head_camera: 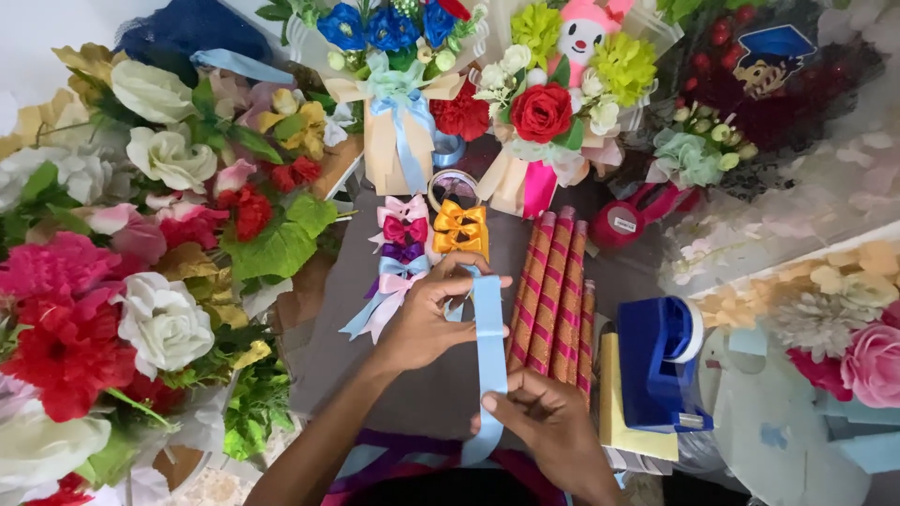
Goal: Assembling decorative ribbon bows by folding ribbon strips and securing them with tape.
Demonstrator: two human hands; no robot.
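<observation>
Hands, left (427,319) and right (544,422), pinch a light-blue ribbon (488,347) stretched lengthwise away from the person.

Two bare forearms, no sleeves, watch or bracelet showing. Left hand (427,319) without rings, short plain nails. Right hand (548,426) likewise unadorned, thumbnail short and unpainted. Below the right hand, at the bottom edge, a glimpse of clothing: purple band (394,440) over pink fabric (530,468), dark in the middle. Garment's cut too cropped to tell.
</observation>
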